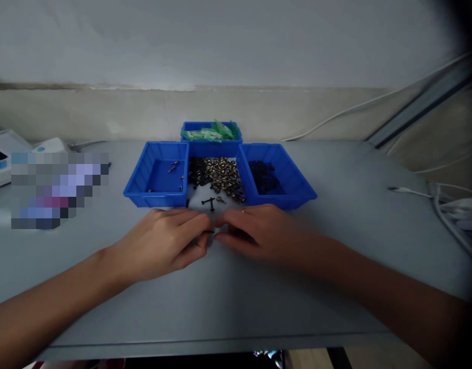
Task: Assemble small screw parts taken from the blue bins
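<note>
Both hands rest low on a smooth, matt grey tabletop, their fingertips drawn together at the middle. The left hand pinches a tiny dark part between thumb and forefinger. The right hand meets it from the other side with curled fingers, but I cannot tell whether it truly grips. The part's shape is mostly hidden by the fingertips.

Just beyond the hands lie a few loose black screws, then a glinting heap of brassy and dark metal screws on a pale patch. This heap sits between two shallow blue plastic trays with sloped walls. The left tray holds only a few screws, and the right tray holds a dark clump that is too dim to identify. A third blue tray behind them carries green plastic pieces.

White cables trail along the right edge (partly lost in shadow). Bare tabletop lies on either side of the forearms, and the table's front edge runs close beneath them.
</note>
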Demonstrator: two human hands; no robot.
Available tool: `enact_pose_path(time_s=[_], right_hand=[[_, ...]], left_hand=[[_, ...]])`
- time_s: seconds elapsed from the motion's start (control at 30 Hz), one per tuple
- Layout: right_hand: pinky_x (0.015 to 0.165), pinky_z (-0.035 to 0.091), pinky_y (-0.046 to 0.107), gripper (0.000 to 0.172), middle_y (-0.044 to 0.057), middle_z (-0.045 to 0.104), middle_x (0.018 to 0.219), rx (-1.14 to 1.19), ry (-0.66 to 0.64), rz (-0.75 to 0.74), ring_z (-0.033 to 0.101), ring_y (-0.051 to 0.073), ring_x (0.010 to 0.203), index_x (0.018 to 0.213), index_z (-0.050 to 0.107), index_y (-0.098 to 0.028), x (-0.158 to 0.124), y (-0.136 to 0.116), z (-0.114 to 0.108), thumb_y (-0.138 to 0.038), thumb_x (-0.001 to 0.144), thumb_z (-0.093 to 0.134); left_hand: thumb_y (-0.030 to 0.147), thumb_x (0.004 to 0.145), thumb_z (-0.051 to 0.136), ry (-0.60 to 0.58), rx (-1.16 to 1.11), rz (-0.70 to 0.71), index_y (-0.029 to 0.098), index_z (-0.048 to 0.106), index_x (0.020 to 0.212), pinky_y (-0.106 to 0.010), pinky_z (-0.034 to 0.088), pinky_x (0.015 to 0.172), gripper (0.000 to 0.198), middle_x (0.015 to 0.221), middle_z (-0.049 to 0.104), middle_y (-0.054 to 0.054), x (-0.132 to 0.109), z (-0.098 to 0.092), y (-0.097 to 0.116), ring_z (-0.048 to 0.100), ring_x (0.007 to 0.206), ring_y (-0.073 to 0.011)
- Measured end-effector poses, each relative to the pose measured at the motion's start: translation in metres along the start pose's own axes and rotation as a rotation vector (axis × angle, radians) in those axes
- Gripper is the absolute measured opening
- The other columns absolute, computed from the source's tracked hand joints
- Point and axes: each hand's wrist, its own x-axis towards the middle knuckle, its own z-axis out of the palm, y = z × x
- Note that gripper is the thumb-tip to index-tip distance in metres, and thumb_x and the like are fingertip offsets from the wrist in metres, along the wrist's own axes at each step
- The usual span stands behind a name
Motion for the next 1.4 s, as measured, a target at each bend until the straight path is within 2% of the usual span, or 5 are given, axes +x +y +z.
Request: enact_pose_path(time_s=[0.13, 0.57, 0.97, 1.2, 1.4], right_hand=[[0.056, 0.037, 0.025, 0.022, 0.003, 0.06, 0.073, 0.004, -0.018, 0.013, 0.055, 0.013, 0.063, 0.087, 0.054, -0.016, 0.001, -0.002, -0.002, -0.032, 0.086, 0.039], [0.054, 0.036, 0.026, 0.014, 0.001, 0.059, 0.068, -0.087, -0.116, 0.024, 0.055, 0.013, 0.059, 0.08, 0.053, -0.018, 0.003, -0.001, -0.004, -0.024, 0.084, 0.042], [0.056, 0.036, 0.026, 0.021, 0.001, 0.059, 0.067, -0.178, 0.05, -0.103, 0.052, 0.013, 0.059, 0.082, 0.055, -0.017, -0.003, 0.005, 0.007, -0.022, 0.087, 0.035], [0.055, 0.034, 0.026, 0.018, 0.0, 0.055, 0.063, -0.22, 0.023, -0.115, 0.049, 0.012, 0.057, 0.078, 0.054, -0.017, -0.004, 0.002, 0.004, -0.015, 0.084, 0.038], [0.057, 0.037, 0.026, 0.017, 0.0, 0.056, 0.067, -0.179, -0.001, -0.073, 0.051, 0.013, 0.06, 0.081, 0.055, -0.017, -0.004, -0.002, 0.002, -0.015, 0.084, 0.039]], left_hand=[[0.025, 0.088, 0.037, -0.016, 0.027, 0.001, 0.016, 0.054, 0.084, -0.025, 0.042, 0.062, 0.02, 0.074, 0.054, -0.002, -0.001, 0.003, -0.002, 0.052, 0.068, -0.0117], [0.026, 0.087, 0.039, -0.013, -0.004, -0.018, 0.016, 0.053, 0.076, -0.026, 0.038, 0.056, 0.02, 0.068, 0.05, 0.0, 0.0, 0.006, -0.001, 0.049, 0.062, -0.012], [0.025, 0.087, 0.038, -0.02, -0.039, -0.04, 0.015, 0.054, 0.076, -0.024, 0.038, 0.055, 0.021, 0.065, 0.051, 0.0, 0.001, 0.005, -0.005, 0.049, 0.06, -0.0117], [0.028, 0.088, 0.039, 0.009, -0.071, -0.049, 0.016, 0.056, 0.088, -0.022, 0.042, 0.058, 0.02, 0.07, 0.056, 0.0, -0.001, 0.005, -0.007, 0.054, 0.064, -0.0112], [0.031, 0.089, 0.038, -0.001, -0.017, -0.053, 0.017, 0.056, 0.078, -0.023, 0.04, 0.056, 0.025, 0.065, 0.056, 0.001, -0.002, 0.004, -0.008, 0.054, 0.06, -0.0112]])
